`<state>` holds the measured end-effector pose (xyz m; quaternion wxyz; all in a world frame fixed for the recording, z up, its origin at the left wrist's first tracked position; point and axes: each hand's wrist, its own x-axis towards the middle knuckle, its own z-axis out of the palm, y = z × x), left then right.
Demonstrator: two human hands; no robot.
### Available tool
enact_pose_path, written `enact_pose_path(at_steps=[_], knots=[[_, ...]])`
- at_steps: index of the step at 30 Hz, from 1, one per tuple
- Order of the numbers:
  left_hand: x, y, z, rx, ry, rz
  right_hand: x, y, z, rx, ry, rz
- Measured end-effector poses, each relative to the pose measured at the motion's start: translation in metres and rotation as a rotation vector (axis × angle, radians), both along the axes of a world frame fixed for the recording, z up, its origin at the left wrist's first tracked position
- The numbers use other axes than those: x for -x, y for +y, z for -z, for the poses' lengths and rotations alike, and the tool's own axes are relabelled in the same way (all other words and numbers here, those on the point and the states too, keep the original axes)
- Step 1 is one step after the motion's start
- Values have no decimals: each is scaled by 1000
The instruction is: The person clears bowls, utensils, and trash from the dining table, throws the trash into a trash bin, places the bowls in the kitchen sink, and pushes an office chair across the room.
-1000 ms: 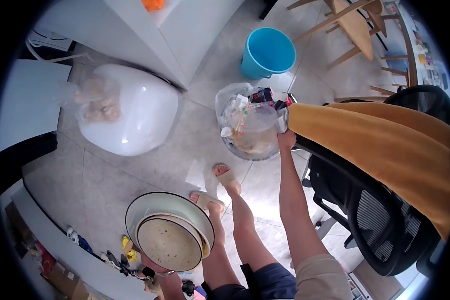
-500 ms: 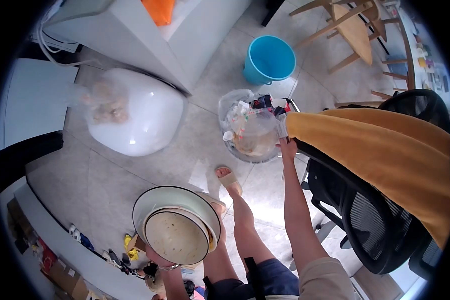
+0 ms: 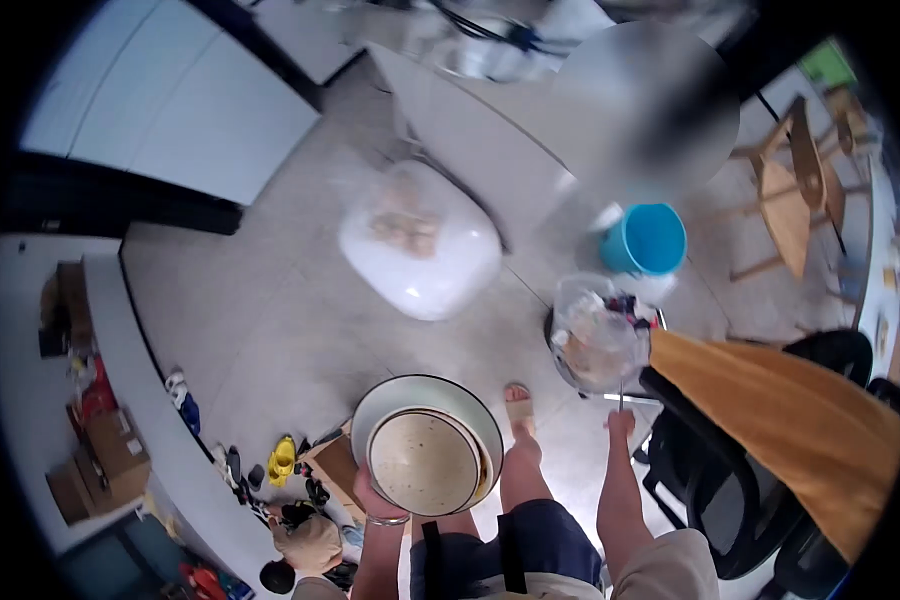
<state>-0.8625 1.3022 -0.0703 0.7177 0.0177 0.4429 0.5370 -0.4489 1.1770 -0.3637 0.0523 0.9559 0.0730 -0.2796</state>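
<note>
My left hand [image 3: 368, 497] is closed on the rim of a stack of bowls. The outer pale green bowl [image 3: 390, 392] is wide with a dark rim. Nested in it, a smaller cream bowl [image 3: 425, 462] has dark specks inside. My right hand [image 3: 620, 424] is closed, low beside the waste bin. From it a thin stick-like thing [image 3: 621, 396] points up towards the bin; its exact kind is unclear. The waste bin [image 3: 554, 340] has a clear plastic liner and holds crumpled wrappers and packaging.
A blue bucket [image 3: 622, 250] stands behind the bin. A white rounded stool [image 3: 435, 285] carries a blurred plastic bag [image 3: 405, 225]. To the right is a black chair [image 3: 715, 490] draped with a mustard cloth [image 3: 790, 400]. Shoes and an open cardboard box [image 3: 335, 462] lie at left.
The view has swung, shifting the room's contents right in the picture. My right hand has drawn back from the bin's edge. My left hand still holds the bowls.
</note>
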Motion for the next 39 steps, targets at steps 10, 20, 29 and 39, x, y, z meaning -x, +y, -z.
enact_pose_path(at_steps=[10,20,29,39], knots=[[120,78,-83,37,-44,-303,98,109,-55,-53,326,-478],[327,281,-173,-65,-267,-164,252,319,-83,-424,170,-1839],[378,496,-157,-176,-106,-263,364,505,-175,-329,364,-1213],[327,742,-204,-234,-48,-27,419,883,-339,-957,213,-957]])
